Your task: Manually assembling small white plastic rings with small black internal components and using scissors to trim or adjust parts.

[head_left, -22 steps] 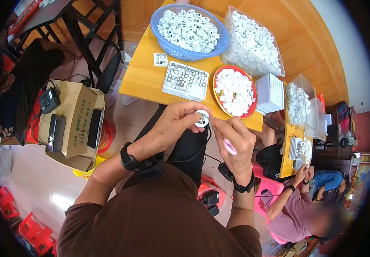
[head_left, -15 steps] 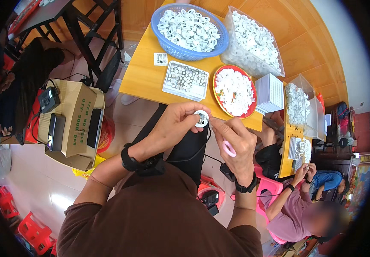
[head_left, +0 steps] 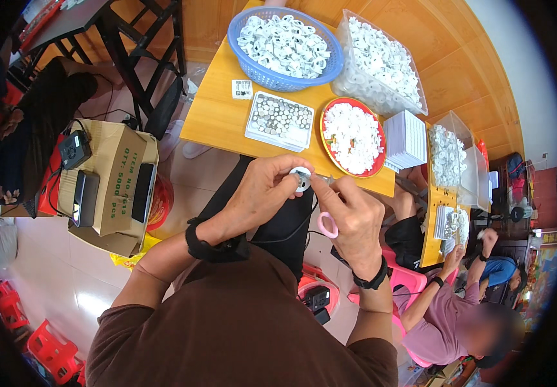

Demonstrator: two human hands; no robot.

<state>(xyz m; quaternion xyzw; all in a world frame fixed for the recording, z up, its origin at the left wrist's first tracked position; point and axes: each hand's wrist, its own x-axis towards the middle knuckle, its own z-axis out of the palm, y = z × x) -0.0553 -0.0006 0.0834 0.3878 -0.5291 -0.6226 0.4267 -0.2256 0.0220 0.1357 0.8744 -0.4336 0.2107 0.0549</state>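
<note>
My left hand (head_left: 262,188) is closed, pinching a small round white plastic part (head_left: 301,179) with dark openings by its edge. My right hand (head_left: 350,216) is held close on the right, its index fingertip at the part's edge. Small scissors with a pink finger loop (head_left: 328,225) are tucked in my right hand. The loop sticks out below the fingers, and a bit of metal shows above them. Just beyond my hands stand a clear tray of silver button cells (head_left: 281,120) and a red-rimmed plate of small white pieces (head_left: 354,138).
A blue basket (head_left: 285,80) and a clear bin (head_left: 381,97) of white parts stand at the back of the wooden table (head_left: 210,119). Stacked white trays (head_left: 407,142) are at its right. A cardboard box (head_left: 114,187) is at left. Another person (head_left: 433,322) works at right.
My right hand has shifted slightly, its index finger now reaching the round part, and the pink loop has moved left. The person at right has raised one hand.
</note>
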